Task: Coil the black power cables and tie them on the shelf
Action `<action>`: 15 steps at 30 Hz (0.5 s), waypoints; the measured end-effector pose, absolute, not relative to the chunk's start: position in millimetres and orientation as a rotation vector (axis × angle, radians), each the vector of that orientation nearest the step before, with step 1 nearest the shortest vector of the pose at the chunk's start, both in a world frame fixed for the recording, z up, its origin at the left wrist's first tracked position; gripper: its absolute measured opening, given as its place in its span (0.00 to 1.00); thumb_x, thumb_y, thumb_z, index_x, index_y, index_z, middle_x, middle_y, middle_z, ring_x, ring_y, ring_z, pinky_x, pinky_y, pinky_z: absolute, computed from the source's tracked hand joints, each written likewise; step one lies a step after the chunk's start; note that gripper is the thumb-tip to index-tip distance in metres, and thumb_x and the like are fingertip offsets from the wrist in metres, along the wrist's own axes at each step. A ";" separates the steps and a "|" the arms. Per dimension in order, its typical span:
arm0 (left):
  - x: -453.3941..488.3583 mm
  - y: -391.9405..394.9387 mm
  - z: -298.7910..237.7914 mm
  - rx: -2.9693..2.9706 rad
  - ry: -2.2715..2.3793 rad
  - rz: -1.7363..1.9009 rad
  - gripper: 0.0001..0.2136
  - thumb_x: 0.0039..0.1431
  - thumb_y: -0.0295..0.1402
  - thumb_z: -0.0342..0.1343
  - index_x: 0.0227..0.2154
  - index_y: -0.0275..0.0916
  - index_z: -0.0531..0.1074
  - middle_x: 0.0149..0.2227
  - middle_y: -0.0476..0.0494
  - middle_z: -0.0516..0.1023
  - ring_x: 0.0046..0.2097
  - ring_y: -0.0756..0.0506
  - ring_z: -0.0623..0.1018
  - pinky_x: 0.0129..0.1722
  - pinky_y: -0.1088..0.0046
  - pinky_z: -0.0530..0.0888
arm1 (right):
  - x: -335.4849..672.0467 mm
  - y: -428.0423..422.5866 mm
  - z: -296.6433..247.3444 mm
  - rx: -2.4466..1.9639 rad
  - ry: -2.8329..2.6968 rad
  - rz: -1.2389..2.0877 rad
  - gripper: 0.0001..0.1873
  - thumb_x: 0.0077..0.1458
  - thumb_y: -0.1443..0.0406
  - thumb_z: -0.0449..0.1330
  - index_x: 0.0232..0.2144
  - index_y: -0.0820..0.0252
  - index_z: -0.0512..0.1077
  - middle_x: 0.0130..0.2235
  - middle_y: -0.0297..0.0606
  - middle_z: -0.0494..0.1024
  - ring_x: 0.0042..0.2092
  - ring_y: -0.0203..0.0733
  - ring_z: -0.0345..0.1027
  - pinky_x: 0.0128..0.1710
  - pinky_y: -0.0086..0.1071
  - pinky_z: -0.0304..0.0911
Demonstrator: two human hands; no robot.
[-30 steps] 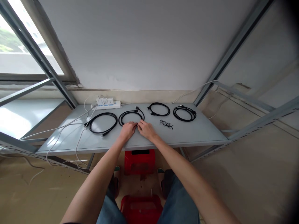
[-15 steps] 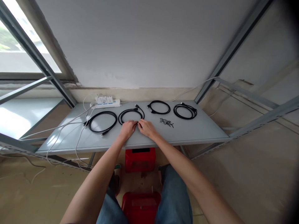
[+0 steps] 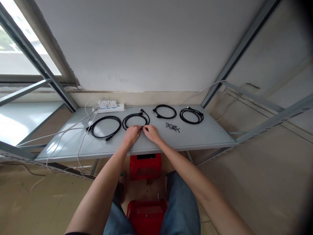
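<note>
Both hands meet at the near side of a coiled black cable (image 3: 123,122), the second coil from the left, which lies on the shelf with its plugs at the far side. My left hand (image 3: 132,133) has its fingers closed on the near part of the loop. Against it, the thumb and fingers of my right hand (image 3: 151,132) pinch at the same spot on the cable. Whether a small tie is between the fingertips is hidden. To the right of my right hand lies a small pile of thin black wire ties (image 3: 172,127).
More coiled black cables lie on the grey metal shelf (image 3: 205,137): one at left (image 3: 119,125), one at back right (image 3: 175,112), one at far right (image 3: 180,116). A white power strip (image 3: 119,107) with trailing white cords stands back left. Red stools (image 3: 146,168) are below.
The camera view shifts slightly. My hands stay at the coil's near side, with the right fingers a little more bunched; the coils and the tie pile stay put on the shelf.
</note>
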State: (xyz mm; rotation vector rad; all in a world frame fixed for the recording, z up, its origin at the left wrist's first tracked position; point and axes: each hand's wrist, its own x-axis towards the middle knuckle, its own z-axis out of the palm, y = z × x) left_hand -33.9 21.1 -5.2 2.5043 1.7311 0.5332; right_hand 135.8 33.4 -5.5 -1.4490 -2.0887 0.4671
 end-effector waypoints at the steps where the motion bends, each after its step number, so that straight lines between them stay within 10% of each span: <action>1: -33.7 21.1 -5.0 2.505 1.732 0.535 0.16 0.72 0.31 0.47 0.54 0.42 0.78 0.47 0.38 0.83 0.49 0.41 0.81 0.48 0.69 0.72 | 134.1 32.6 -5.8 -1.476 -2.039 0.512 0.16 0.67 0.63 0.54 0.32 0.55 0.80 0.33 0.37 0.82 0.36 0.41 0.72 0.35 0.30 0.57; 15: -34.2 20.3 -4.3 2.498 1.723 0.558 0.14 0.70 0.30 0.48 0.48 0.43 0.79 0.44 0.39 0.82 0.48 0.40 0.80 0.45 0.68 0.70 | 118.4 32.7 -8.8 -1.551 -1.690 0.833 0.16 0.60 0.64 0.56 0.24 0.56 0.80 0.27 0.34 0.80 0.31 0.40 0.72 0.33 0.29 0.58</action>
